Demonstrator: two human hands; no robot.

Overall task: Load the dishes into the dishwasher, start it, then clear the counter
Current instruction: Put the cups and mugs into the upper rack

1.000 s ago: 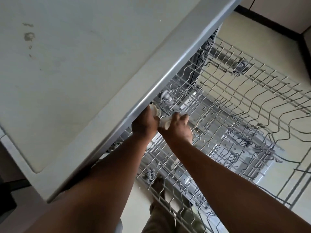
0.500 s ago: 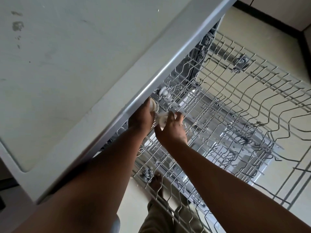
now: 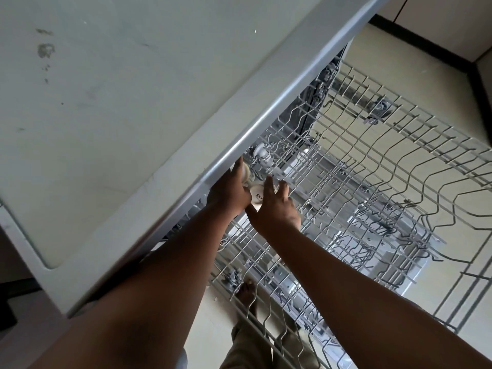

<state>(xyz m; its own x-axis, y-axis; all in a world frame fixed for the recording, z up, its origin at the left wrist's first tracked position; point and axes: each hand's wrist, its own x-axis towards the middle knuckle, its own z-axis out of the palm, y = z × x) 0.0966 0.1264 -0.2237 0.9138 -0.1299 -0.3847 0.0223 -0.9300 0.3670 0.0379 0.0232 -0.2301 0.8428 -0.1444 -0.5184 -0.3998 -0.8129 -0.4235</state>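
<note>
The dishwasher's grey wire upper rack (image 3: 386,166) is pulled out below the counter edge. Both my hands reach into its near-left corner. My left hand (image 3: 229,194) grips a small pale cup (image 3: 246,173) close under the counter lip. Beside it, my right hand (image 3: 275,211) holds a small white cup (image 3: 257,198) between thumb and fingers, its printed base turned toward me, just above the rack wires. The two cups nearly touch. Most of each cup is hidden by my fingers.
A pale counter (image 3: 106,102) with a few stains fills the left half, its metal-edged lip overhanging the rack. The lower rack (image 3: 378,235) shows through the wires. Beige floor and a dark skirting (image 3: 415,35) lie to the right. My foot (image 3: 247,291) stands under the rack.
My right hand has turned its white cup so the printed base shows. Both hands stay at the same corner of the rack.
</note>
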